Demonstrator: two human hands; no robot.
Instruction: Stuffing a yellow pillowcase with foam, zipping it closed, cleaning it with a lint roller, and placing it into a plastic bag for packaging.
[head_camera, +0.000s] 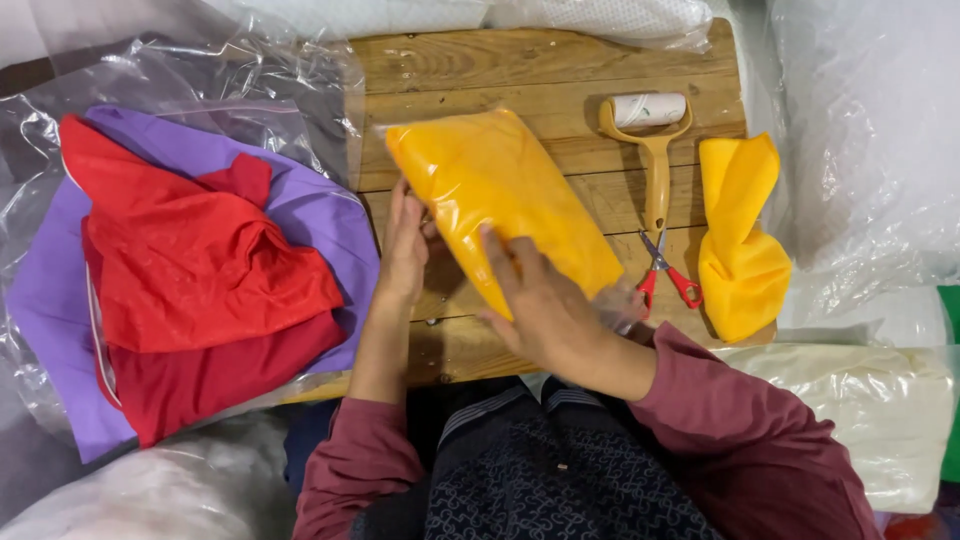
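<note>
A folded yellow garment in a clear plastic bag lies slanted on the wooden table. My left hand presses flat against the bag's left edge. My right hand rests palm-down on the bag's lower end, fingers stretched over it. Both sleeves are maroon.
A lint roller with a yellow handle and small red-handled scissors lie right of the bag. A loose yellow cloth sits at the table's right edge. Red and purple garments lie on plastic at left. Packed white bundles surround the table.
</note>
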